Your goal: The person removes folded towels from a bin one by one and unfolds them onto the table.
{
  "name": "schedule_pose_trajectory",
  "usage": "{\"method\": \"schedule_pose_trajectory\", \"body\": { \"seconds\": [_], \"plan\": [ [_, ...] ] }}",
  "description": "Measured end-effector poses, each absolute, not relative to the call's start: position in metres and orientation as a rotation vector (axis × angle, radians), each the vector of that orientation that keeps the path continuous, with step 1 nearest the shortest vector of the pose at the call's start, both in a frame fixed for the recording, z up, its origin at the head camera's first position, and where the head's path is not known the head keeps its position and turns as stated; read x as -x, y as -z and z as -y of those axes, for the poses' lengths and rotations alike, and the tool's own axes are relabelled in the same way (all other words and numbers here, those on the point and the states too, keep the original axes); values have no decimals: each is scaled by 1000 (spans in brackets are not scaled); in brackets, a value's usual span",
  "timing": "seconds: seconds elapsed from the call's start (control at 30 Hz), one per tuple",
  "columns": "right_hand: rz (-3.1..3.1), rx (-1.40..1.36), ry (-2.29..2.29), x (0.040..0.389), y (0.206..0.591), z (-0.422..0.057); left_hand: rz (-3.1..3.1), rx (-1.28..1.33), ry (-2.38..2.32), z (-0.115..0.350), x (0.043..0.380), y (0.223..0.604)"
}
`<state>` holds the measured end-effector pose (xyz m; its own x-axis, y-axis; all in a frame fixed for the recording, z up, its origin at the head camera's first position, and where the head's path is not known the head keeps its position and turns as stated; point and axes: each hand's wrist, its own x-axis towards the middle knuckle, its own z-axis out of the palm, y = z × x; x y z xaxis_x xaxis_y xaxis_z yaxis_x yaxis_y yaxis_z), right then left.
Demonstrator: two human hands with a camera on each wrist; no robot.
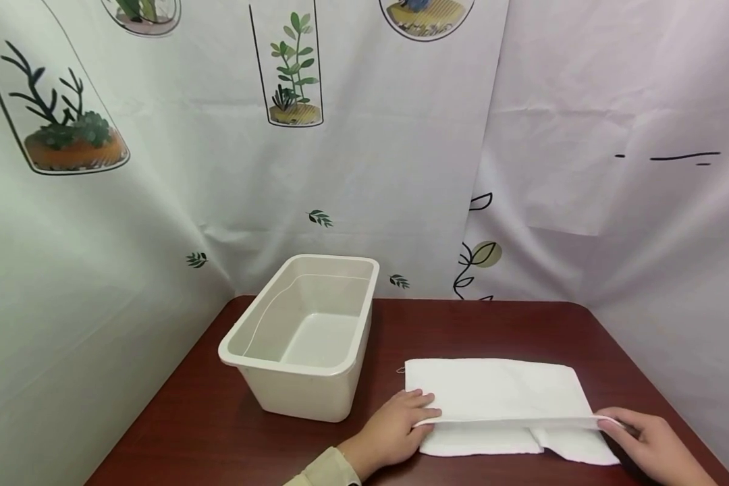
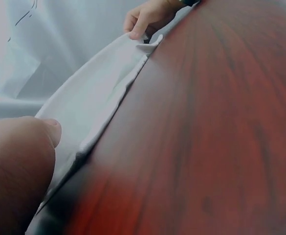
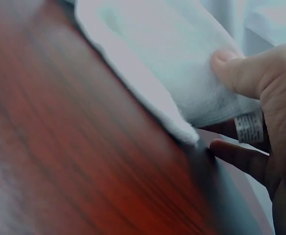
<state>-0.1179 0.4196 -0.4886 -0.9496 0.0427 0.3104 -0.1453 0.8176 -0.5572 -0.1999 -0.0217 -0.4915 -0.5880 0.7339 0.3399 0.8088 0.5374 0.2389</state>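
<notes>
A white towel [image 1: 498,388] lies on the table, with a raised fold running across it from side to side. At the fold's left end, my left hand [image 1: 395,428] pinches the cloth, its fingers lying over the towel. My right hand [image 1: 650,439] grips the fold's right end between thumb and fingers. In the right wrist view, the right thumb [image 3: 231,73] presses on the cloth, and a small printed label [image 3: 249,128] hangs beside the fingers. The left wrist view shows the towel [image 2: 91,88] stretched between both hands, its lower edge close to the tabletop.
An off-white plastic bin [image 1: 304,391] stands left of the towel, with nothing visible inside. The dark red wooden table [image 1: 188,432] has rounded far corners. Pale curtains [image 1: 389,169] printed with plants surround it at the back and sides.
</notes>
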Motion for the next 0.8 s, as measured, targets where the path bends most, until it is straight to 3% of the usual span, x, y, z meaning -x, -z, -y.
{"method": "schedule_pose_trajectory", "body": {
  "seconds": [0.17,0.8],
  "plan": [
    [2799,91,-876,116,482,-424,2613,1310,592,23,197,491],
    [2679,177,-878,123,473,-413,2720,1149,718,18,198,460]
  ]
}}
